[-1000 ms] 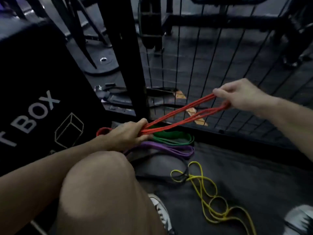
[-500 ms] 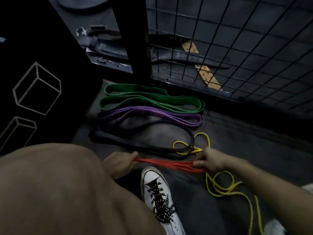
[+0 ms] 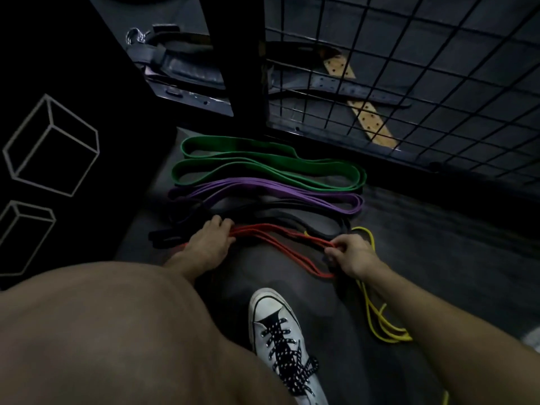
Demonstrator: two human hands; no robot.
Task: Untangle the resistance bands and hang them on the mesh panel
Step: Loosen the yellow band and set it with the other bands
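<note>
A red resistance band [image 3: 280, 239] lies in loose folds on the dark floor between my hands. My left hand [image 3: 210, 244] holds down its left end, fingers over the strands. My right hand [image 3: 352, 254] pinches its right end. Behind it, side by side, lie a black band [image 3: 309, 219], a purple band [image 3: 263, 190] and a green band [image 3: 263, 165]. A thin yellow band [image 3: 377, 320] trails from under my right hand toward the lower right. The black mesh panel [image 3: 409, 83] stands upright at the back right.
A black box [image 3: 58, 127] with white cube outlines stands at the left. A black post [image 3: 233, 59] edges the mesh panel, with belts and straps [image 3: 362, 109] on the floor behind it. My bare knee [image 3: 117, 331] and a white sneaker [image 3: 277, 325] fill the foreground.
One second ago both hands held the red band stretched up near the mesh. They have brought it down to the floor, now beside the black band, and its strands lie slacker than half a second ago.
</note>
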